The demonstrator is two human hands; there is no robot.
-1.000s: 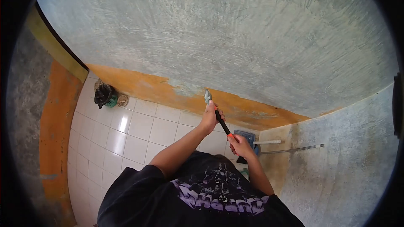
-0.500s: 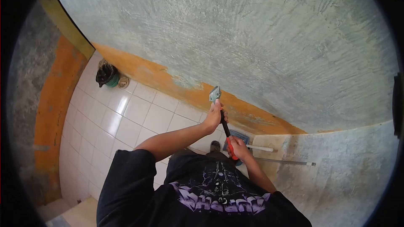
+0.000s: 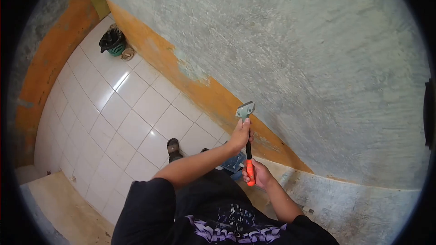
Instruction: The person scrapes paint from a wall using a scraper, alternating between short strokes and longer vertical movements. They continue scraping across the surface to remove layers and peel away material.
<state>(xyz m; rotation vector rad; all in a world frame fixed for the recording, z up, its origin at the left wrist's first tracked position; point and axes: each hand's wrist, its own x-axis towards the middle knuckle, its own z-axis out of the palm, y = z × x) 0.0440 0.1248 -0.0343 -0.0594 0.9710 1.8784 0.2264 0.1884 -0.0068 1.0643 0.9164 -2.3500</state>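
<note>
A long-handled scraper with a grey-green head, black shaft and red-orange grip is held in both hands in the head view. My left hand is closed round the shaft just below the head, its thumb lying up along it. Lower down, my right hand wraps the red-orange grip near its end. The scraper's head overlaps the lower part of the wall, where grey-green paint meets an orange band.
White floor tiles lie to the left. A green basket with a black liner stands by the wall, a small round object beside it. Near my feet is a blue tray. A pale ledge juts in at lower left.
My view has turned and shifted, bringing a shoe and the pale ledge further into sight. The scraper's head has swung to the right, and both hands still hold the handle.
</note>
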